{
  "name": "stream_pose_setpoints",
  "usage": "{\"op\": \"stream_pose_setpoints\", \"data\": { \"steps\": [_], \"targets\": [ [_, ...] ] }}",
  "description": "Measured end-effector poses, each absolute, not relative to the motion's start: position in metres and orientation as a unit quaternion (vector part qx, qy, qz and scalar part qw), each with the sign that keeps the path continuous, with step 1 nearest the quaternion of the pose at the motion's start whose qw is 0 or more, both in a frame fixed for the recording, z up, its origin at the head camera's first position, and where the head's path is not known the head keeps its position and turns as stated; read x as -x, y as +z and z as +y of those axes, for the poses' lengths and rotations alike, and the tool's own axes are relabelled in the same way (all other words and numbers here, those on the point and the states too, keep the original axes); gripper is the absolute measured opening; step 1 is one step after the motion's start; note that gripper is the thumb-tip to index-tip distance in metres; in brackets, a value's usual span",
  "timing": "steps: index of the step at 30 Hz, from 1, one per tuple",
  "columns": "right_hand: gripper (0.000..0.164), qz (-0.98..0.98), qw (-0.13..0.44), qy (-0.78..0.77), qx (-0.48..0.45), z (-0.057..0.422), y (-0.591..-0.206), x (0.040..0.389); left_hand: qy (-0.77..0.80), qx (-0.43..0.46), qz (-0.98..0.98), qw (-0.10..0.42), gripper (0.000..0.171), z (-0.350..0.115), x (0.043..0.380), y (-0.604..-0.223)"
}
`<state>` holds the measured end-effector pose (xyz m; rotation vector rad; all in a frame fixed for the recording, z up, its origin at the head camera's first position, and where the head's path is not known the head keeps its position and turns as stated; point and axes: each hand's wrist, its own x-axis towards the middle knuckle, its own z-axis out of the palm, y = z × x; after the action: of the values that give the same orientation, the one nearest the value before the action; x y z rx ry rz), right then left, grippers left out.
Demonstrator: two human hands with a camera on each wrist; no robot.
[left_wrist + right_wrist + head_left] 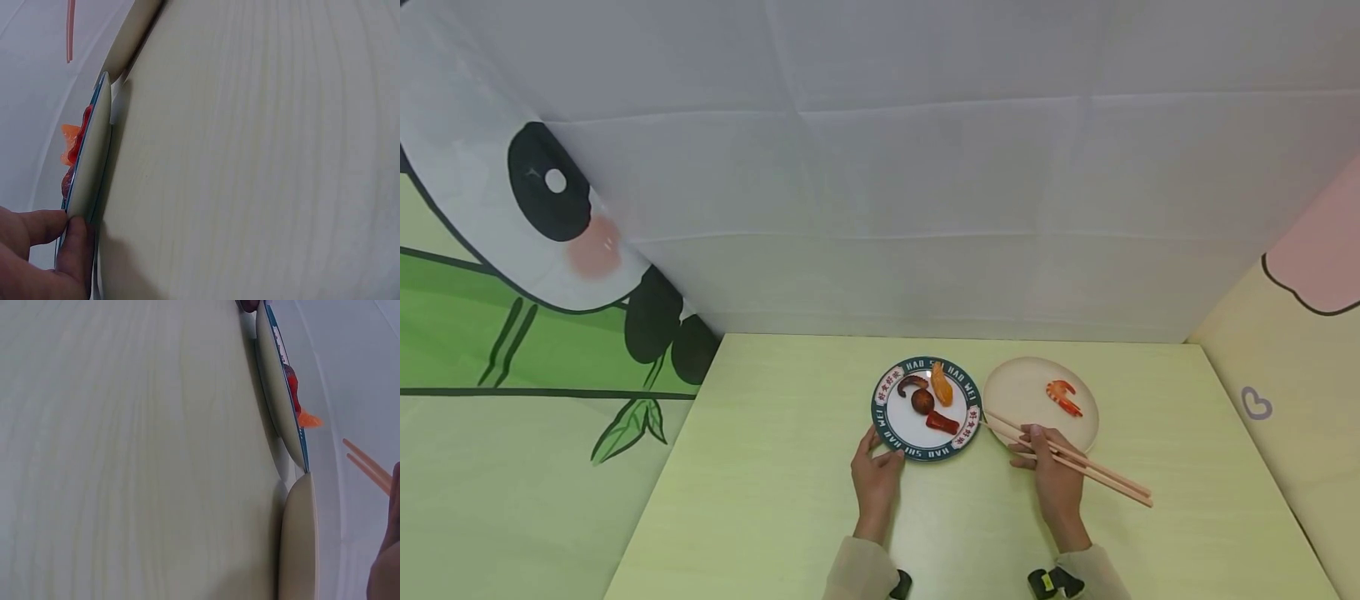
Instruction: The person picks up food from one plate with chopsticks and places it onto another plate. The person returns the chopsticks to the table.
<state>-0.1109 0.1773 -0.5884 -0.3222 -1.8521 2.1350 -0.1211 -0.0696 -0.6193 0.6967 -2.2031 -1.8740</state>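
Observation:
My left hand grips the near-left rim of a round plate with a dark green lettered border; in the left wrist view the thumb and fingers pinch its edge. On it lie a yellow-orange piece, a dark curved piece, a brown ball-shaped piece and a red piece. My right hand holds a pair of wooden chopsticks, tips pointing left near that plate's right rim. Below them is a plain beige plate, bearing an orange-red shrimp.
Both plates stand side by side on a pale yellow-green table, their rims close together. A white cloth wall rises behind the table's back edge. Printed panels flank it, a green one on the left and a cream one on the right.

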Motion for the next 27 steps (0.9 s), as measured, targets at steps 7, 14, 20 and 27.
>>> {"op": "stream_pose_setpoints", "data": {
  "steps": [7,14,20,27],
  "targets": [
    [0.026,-0.647,0.149,0.74,0.102,0.1741,-0.5912,0.1106,-0.628,-0.235,-0.738,0.082,0.068,-0.0694,0.1205,-0.6185],
    [0.027,-0.67,0.135,0.723,0.1,0.1723,-0.5902,0.1101,-0.63,-0.231,-0.737,0.084,0.068,-0.0695,0.1204,-0.6183],
    [0.026,-0.68,0.121,0.716,0.102,0.171,-0.5892,0.1107,-0.628,-0.227,-0.739,0.085,0.067,-0.0698,0.1207,-0.6172],
    [0.025,-0.677,0.121,0.721,0.086,0.1687,-0.5906,0.1108,-0.629,-0.232,-0.737,0.083,0.067,-0.0694,0.1197,-0.616]
  ]
}}
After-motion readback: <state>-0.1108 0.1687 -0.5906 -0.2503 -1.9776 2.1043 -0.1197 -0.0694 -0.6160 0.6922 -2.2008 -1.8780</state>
